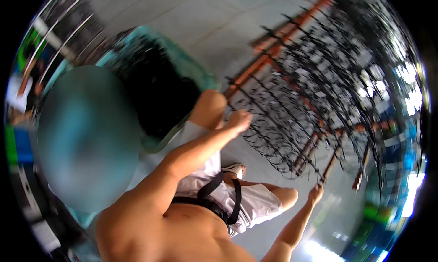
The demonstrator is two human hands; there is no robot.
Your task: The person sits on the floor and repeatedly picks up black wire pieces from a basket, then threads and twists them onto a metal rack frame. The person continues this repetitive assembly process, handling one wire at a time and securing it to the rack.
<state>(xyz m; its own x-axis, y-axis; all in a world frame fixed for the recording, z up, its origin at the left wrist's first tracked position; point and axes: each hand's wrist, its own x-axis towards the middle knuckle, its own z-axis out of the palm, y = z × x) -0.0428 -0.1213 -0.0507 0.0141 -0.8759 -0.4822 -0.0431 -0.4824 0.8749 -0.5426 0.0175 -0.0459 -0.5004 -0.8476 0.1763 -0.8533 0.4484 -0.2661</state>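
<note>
My left hand (240, 120) is closed in front of the near left edge of a rack (269, 56) with orange-brown bars. Many thin black wire-like pieces (273, 138) hang from it in rows. Whether that hand holds one of them is too blurred to tell. Lower and to the right, my right hand (315, 193) is closed at the rack's lower corner, by the end of a bar. Its fingers are pressed together, and anything in them is too small to name. To the left of my knee stands a teal tub (200, 75) heaped with black pieces (159, 84).
A blurred teal rounded shape (89, 138) covers much of the left side, close to the camera. Metal rails (59, 29) stand at the upper left. Grey floor (200, 11) lies beyond the tub. Blue and green stacked objects (374, 221) blur at the right.
</note>
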